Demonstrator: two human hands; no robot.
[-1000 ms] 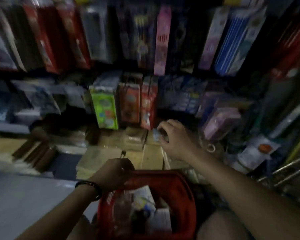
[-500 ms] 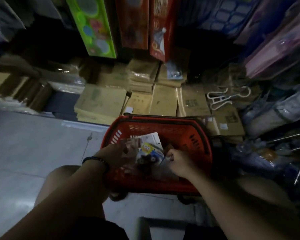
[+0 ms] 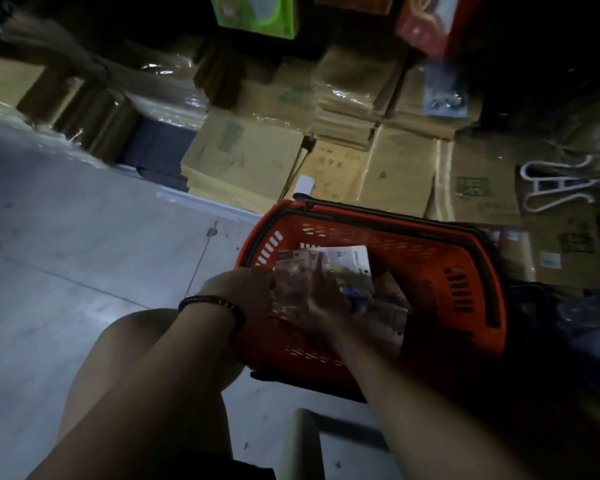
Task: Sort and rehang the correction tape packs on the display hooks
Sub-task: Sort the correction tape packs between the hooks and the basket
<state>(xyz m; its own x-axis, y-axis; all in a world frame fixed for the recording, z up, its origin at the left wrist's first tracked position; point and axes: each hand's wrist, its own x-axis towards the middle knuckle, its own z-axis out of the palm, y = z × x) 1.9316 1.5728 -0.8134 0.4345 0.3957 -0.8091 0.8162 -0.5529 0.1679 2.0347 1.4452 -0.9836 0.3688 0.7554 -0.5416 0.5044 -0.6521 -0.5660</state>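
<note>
A red shopping basket (image 3: 465, 271) stands on the floor in front of my knees, with several blister packs and white cards (image 3: 347, 258) lying in it. Both hands are inside it, close together over its left half. My left hand (image 3: 246, 292), with a dark wristband, grips the left edge of a clear correction tape pack (image 3: 290, 289). My right hand (image 3: 326, 303) holds the same pack from the right, its fingers partly behind the plastic. One blue pack (image 3: 445, 95) lies on the cardboard stacks under the display. The hooks are out of view.
Stacks of brown envelopes and flat cardboard (image 3: 243, 150) fill the low shelf beyond the basket. A white hanger (image 3: 551, 188) lies at the right. A green box (image 3: 257, 12) and a red box (image 3: 426, 22) hang above. Grey floor (image 3: 66, 254) lies to the left.
My head has tilted down from the display to the basket. My right hand left the blue pack on the cardboard stack and came down into the basket beside my left hand.
</note>
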